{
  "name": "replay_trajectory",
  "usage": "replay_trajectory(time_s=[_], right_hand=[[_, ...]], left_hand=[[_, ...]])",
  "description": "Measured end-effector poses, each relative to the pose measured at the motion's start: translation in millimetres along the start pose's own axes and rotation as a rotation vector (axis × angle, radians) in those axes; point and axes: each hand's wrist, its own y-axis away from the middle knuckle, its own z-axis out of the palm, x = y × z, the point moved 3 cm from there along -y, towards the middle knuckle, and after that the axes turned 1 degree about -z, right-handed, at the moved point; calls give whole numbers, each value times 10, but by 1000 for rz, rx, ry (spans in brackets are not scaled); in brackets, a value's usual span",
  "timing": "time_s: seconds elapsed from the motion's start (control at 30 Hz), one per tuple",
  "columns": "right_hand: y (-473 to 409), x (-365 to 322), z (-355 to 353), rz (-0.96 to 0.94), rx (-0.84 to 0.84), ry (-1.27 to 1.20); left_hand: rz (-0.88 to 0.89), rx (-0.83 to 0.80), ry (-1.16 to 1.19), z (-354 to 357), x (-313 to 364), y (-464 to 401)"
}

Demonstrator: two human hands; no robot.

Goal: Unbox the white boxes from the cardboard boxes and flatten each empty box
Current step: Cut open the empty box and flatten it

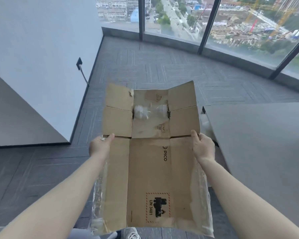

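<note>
The left hand point(99, 147) grips the left edge of the flattened cardboard box point(150, 163), thumb on top at the flap crease and the fingers curled underneath out of sight, while the right hand point(203, 147) grips the opposite edge the same way, so the box hangs spread between them above the floor point(162, 66). Its flaps point(150, 109) fold out beyond both hands, with crumpled clear tape point(141, 112) stuck between them, and loose tape trails along both side edges below the wrists. A grey counter point(266, 144) stands just right of the right hand, a white wall point(41, 57) left of the left hand, and windows point(248, 23) well beyond both.
</note>
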Motion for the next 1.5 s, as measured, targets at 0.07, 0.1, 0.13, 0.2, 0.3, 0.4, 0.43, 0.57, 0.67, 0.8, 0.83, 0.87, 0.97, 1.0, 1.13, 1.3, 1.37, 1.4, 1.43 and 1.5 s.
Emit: replay_trajectory(time_s=[0.07,0.1,0.13,0.2,0.3,0.4,0.43,0.57,0.67,0.8,0.83,0.87,0.97,1.0,1.13,1.3,1.37,1.4,1.43,1.5], right_hand=[[-173,93,322,15,-6,48],[-272,149,479,21,-17,73],[-372,220,640,24,-27,103],[-565,396,930,25,-32,165],[-823,751,1354,23,-42,266],[-1068,1283,1816,55,-52,303],[-1170,1497,1982,71,-57,309],[-1571,2343,2601,90,-56,334],[-1831,2915,3017,90,-74,355],[-2193,3643,3546,74,-80,359],[-2266,3818,3683,66,-83,370],[-2341,3984,3810,61,-85,380],[-2551,4474,4122,58,-78,403],[-2620,4626,4205,57,-75,407],[-2851,5117,4450,55,-87,420],[-2984,5492,4749,64,-123,452],[-3017,5588,4825,95,-111,452],[-3035,5636,4835,106,-103,451],[-3044,5674,4833,117,-97,457],[-3058,5759,4828,131,-103,493]], left_hand=[[-30,-13,-18,121,-158,-263],[-42,-14,-32,203,-252,-399],[-62,-16,-46,286,-349,-528],[-94,-14,-65,466,-564,-777],[-152,-1,-90,747,-1020,-1123],[-212,22,-113,1046,-1590,-1441],[-224,29,-120,1172,-1783,-1546],[-249,30,-130,1745,-2600,-2000],[-260,21,-131,2172,-3229,-2322],[-252,1,-150,2712,-3976,-2749],[-247,-6,-156,2833,-4157,-2851],[-242,-14,-160,2942,-4310,-2943],[-234,-34,-170,3268,-4766,-3202],[-229,-41,-170,3369,-4896,-3282],[-231,-52,-206,3693,-5328,-3511],[-229,-37,-261,3919,-5680,-3672],[-211,-21,-285,3957,-5713,-3705],[-194,-20,-312,3972,-5721,-3719],[-178,-27,-340,3988,-5730,-3723],[-146,-58,-382,4026,-5777,-3724]])
